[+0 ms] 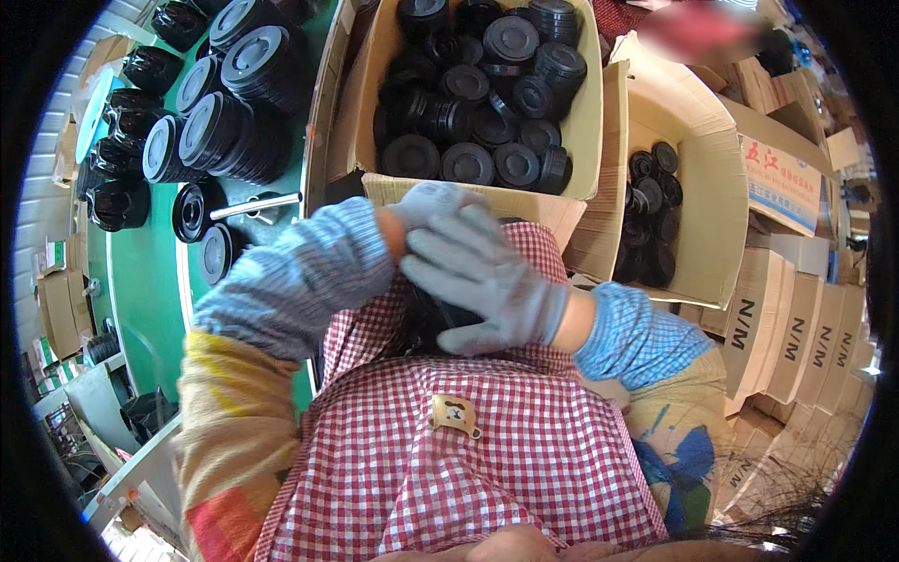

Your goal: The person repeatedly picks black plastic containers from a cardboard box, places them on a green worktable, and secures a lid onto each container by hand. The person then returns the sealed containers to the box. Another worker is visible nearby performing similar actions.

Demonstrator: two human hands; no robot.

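Note:
My right hand [482,276], in a grey glove, lies flat with its fingers stretched out over a black part [426,323] in my lap. Most of that part is covered by the hand and the apron, so its full shape is hidden. Just beyond it, my left hand [429,200], also gloved in grey, is bent inward near the right fingertips. Its fingers are largely covered, and what they do cannot be made out. A red-checked apron [449,478] spreads over my lap beneath both hands.
Ahead stands a cardboard box [585,140] of round black parts, with a second box [702,225] to its right. Stacked black discs [239,136] and a metal rod [257,206] rest on the green table [140,309] at left. Closed cartons [758,323] line the right.

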